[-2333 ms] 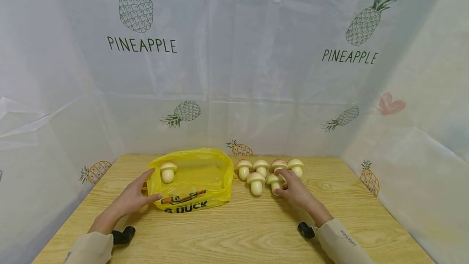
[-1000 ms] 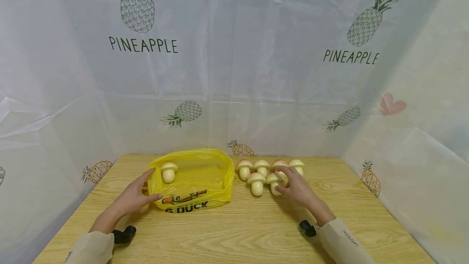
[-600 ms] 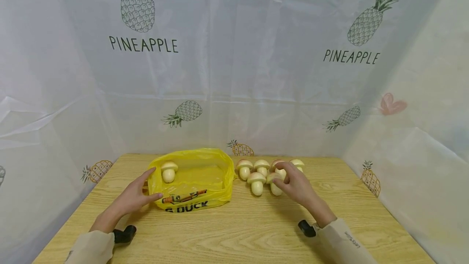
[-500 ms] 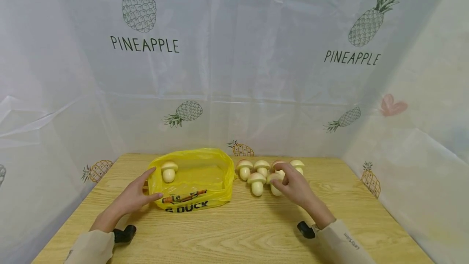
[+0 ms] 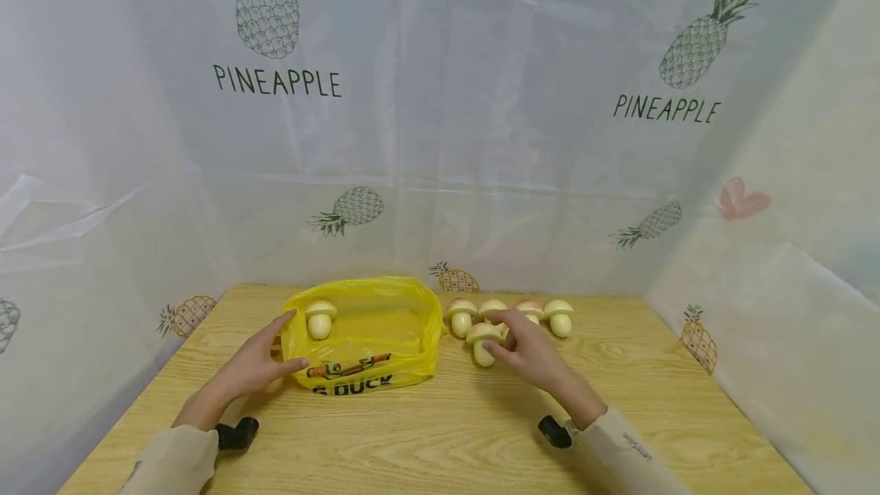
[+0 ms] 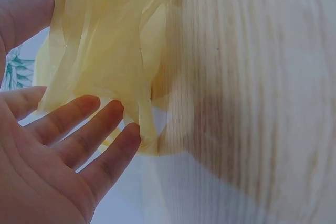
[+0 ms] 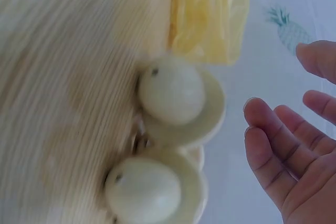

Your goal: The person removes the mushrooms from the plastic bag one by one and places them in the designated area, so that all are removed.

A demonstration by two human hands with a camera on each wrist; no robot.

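Note:
My left hand (image 5: 257, 361) rests against the left side of a yellow plastic bag (image 5: 412, 367), its fingers spread and fairly straight in the left wrist view. The bag lies with its mouth open, and one toy mushroom (image 5: 319, 325) shows inside. My right hand (image 5: 539, 357) hovers over the mushroom group, fingers bent loosely with nothing between them. Its fingertips appear near a front mushroom (image 5: 484, 356); in the right wrist view they are apart from the nearest mushroom (image 7: 173, 93). Another front mushroom is mostly hidden behind the right hand.
A back row of pale mushrooms stands right of the bag, from the leftmost mushroom (image 5: 461, 319) to the rightmost mushroom (image 5: 559, 319). All sit on a wooden table (image 5: 412, 441). A pineapple-printed curtain (image 5: 467, 136) encloses the back and sides.
My right hand has moved left, from the front-right mushroom toward the front-left one, holding nothing. The left hand and the bag have stayed put; the view has shifted slightly.

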